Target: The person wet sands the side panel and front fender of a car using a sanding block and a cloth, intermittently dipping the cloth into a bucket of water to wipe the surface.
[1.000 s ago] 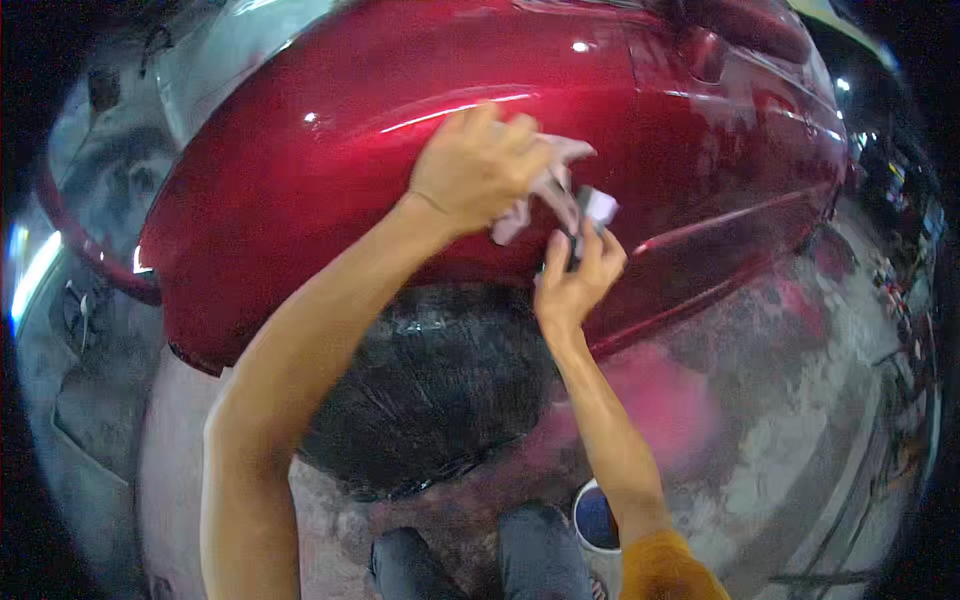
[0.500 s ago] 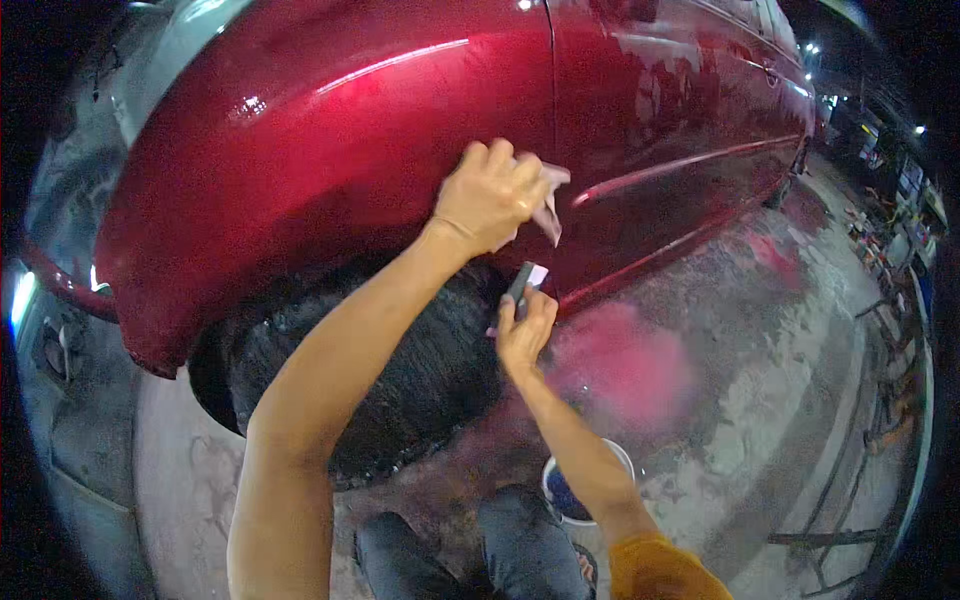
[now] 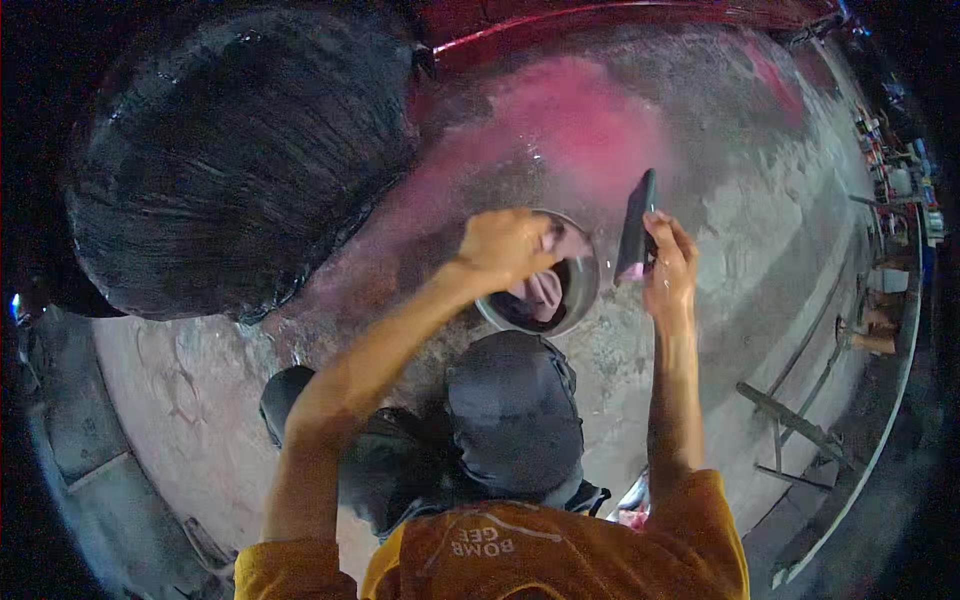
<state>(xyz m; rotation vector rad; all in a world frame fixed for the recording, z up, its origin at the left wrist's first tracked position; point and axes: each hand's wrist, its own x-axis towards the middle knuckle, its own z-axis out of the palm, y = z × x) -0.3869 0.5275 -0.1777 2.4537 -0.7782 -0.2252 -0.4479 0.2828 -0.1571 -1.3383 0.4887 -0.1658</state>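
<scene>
My left hand (image 3: 508,245) is closed on a pale pink cloth (image 3: 543,290) that hangs down into a round bucket (image 3: 590,298). The bucket stands on the floor just in front of my knees, with dark contents around the cloth. To the right of the bucket, my right hand (image 3: 672,262) grips a flat dark sanding block (image 3: 636,228) by its side, holding it upright in the air. A pinkish strip shows at the block's lower end. Water drops glint near this hand.
A wheel under black plastic sheeting (image 3: 240,165) fills the upper left. The red car's lower edge (image 3: 590,22) runs along the top. Pink overspray (image 3: 580,125) stains the concrete. A metal frame (image 3: 790,420) lies at right, beyond it cluttered shelves (image 3: 900,190).
Both hands have left the red car panel. My left hand has come down with the cloth to the bucket; my right has moved right with the block. The view has tilted downward.
</scene>
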